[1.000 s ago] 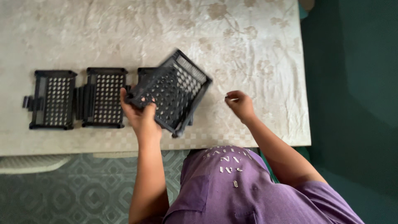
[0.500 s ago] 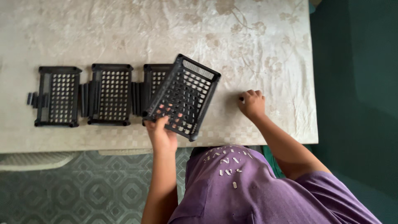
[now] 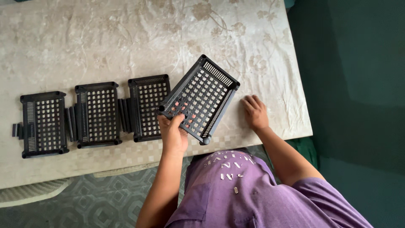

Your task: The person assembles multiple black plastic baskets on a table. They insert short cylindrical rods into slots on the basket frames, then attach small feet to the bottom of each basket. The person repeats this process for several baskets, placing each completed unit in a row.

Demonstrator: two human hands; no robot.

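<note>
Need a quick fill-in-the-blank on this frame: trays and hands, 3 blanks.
1. The left hand holds a black perforated tray that is ____ off the table.
2. ____ more black trays lie flat in a row.
3. The right hand rests on the ____.

Missing words: lifted; Three; table

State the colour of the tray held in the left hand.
Black, as the head view shows: tray, left hand.

No packages, labels, signs, or screens visible
</note>
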